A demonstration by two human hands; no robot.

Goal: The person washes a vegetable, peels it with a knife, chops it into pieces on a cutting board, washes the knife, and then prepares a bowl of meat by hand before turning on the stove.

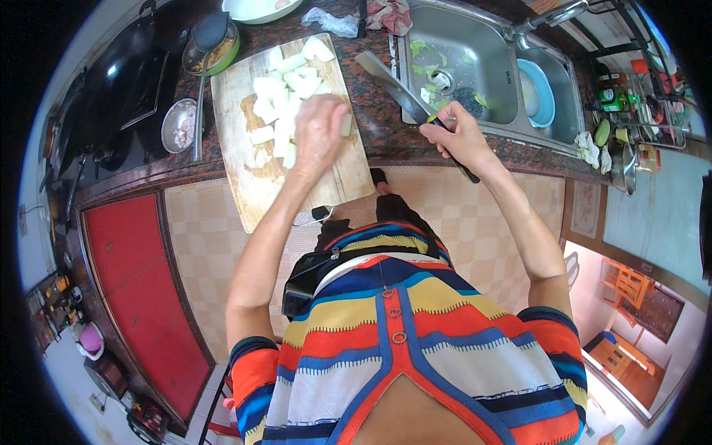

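Note:
A kitchen knife [392, 83] with a broad metal blade and black handle is gripped in my right hand [459, 136], beside the sink's near-left corner. Its blade points up and left above the counter, and a bit of green peel shows near the handle. My left hand [320, 130], blurred, is over a wooden cutting board [328, 181], against a heap of pale green vegetable chunks [278, 105]. One chunk [346, 125] shows at the right side of that hand; whether the fingers hold anything is hidden. The board juts past the counter's front edge.
Green peelings and a dark scrubber lie in the steel sink [478, 33]; a blue basin [548, 94] stands in its second bowl. Left of the board are a metal bowl of meat [181, 130], a green pan [228, 58] and a ladle [201, 105]. A plastic bag [331, 22] lies behind.

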